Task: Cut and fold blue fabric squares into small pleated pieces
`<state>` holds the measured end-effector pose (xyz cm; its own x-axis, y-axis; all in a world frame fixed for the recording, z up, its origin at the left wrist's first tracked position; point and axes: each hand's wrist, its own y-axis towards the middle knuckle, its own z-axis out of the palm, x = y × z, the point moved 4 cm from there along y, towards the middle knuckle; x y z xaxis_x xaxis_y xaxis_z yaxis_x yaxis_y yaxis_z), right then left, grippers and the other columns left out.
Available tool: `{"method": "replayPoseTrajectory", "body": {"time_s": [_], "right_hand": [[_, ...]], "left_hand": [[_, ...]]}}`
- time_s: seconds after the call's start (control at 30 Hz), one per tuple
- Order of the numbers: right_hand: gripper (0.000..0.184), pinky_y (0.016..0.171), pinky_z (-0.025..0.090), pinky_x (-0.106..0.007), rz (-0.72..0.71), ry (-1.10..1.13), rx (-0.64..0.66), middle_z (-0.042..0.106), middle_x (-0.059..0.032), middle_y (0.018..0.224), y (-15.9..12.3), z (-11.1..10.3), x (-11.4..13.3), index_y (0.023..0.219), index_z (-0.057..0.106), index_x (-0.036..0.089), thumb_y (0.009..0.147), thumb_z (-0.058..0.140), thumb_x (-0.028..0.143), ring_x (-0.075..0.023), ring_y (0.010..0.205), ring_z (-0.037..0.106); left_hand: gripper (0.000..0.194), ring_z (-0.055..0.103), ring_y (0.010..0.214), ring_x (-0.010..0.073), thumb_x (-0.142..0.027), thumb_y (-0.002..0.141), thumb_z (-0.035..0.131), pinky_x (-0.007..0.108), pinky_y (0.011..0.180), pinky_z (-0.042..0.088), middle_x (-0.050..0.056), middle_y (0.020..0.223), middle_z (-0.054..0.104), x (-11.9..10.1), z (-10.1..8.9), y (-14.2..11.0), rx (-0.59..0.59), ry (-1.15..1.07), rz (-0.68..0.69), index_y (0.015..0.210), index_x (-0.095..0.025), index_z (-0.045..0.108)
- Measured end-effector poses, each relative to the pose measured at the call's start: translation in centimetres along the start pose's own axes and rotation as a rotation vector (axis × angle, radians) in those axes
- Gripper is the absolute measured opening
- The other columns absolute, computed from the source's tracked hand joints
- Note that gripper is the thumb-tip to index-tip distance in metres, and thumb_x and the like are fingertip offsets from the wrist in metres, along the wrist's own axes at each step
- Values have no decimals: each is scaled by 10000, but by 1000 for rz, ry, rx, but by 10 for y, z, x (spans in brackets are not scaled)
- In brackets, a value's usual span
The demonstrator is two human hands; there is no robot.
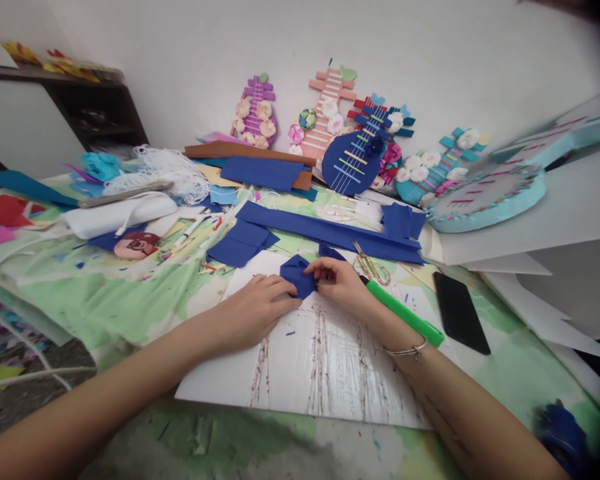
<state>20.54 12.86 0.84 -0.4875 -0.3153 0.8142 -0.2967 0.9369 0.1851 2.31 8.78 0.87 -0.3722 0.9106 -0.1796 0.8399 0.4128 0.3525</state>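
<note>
A small folded piece of blue paper (297, 275) lies between my hands at the top of a white board (290, 363) streaked with dried glue. My left hand (266, 303) holds its lower left edge, fingers fairly straight and close together. At its right edge, my right hand (336, 280) pinches the paper with thumb and fingertips. Behind my right hand, another bit of blue paper (331, 251) partly shows. Gold-handled scissors (373, 263) lie just beyond that wrist. A bright green cutter-like tool (405, 313) sits beside my right forearm, which partly hides it.
Long blue strips (325, 230) and folded blue paper (241, 243) lie beyond the board. A black phone (461, 312) rests at right. Several decorated paper instruments, one a blue lute (353, 160), lean against the wall. White cord (173, 173) heaps at back left.
</note>
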Motion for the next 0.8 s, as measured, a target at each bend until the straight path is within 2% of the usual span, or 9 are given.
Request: {"method": "replayPoseTrajectory", "body": {"time_s": [0.1, 0.23, 0.4, 0.6, 0.7, 0.8], "right_hand": [[378, 629, 394, -245, 35, 98, -25, 546, 7, 714, 2, -4, -7, 821, 663, 149, 548, 461, -16, -118, 669, 505], [289, 604, 385, -242, 51, 153, -31, 528, 12, 699, 2, -4, -7, 843, 651, 156, 612, 520, 42, -115, 649, 485], [265, 599, 375, -230, 18, -42, -50, 511, 25, 715, 1, -1, -3, 855, 656, 172, 601, 664, 94, -110, 662, 458], [331, 554, 370, -215, 17, 9, -71, 510, 30, 651, 1, -3, -7, 817, 650, 158, 594, 476, -15, -97, 594, 464], [345, 599, 422, -237, -93, -77, -108, 595, -14, 760, -4, -3, 3, 812, 666, 174, 624, 453, -22, -117, 658, 530], [359, 768, 482, -310, -329, -183, -43, 643, -52, 911, -12, 3, 21, 852, 689, 204, 680, 467, -20, -164, 841, 591]], "left_hand": [[350, 506, 1081, 263, -86, 908, 364, 437, 890, 415, 135, 1170, 583, -1, -1, 0, -6, -1, 6, 1167, -164, 586], [350, 508, 1068, 254, -100, 920, 346, 435, 890, 415, 132, 1163, 589, -1, -1, 0, -27, 2, -4, 1160, -167, 591], [354, 503, 1067, 249, -99, 924, 328, 431, 891, 414, 132, 1162, 585, -2, -1, 0, -10, 21, -2, 1163, -156, 583], [350, 506, 1056, 260, -101, 918, 347, 415, 865, 405, 127, 1162, 582, -2, -2, 0, 19, 71, 8, 1178, -155, 575], [350, 518, 1046, 267, -121, 899, 380, 407, 836, 401, 122, 1167, 579, -1, -3, 0, 8, 124, -52, 1191, -173, 567], [360, 524, 1043, 273, -139, 891, 392, 413, 833, 403, 124, 1160, 582, -2, -5, 0, 9, 142, -83, 1216, -163, 544]]}}
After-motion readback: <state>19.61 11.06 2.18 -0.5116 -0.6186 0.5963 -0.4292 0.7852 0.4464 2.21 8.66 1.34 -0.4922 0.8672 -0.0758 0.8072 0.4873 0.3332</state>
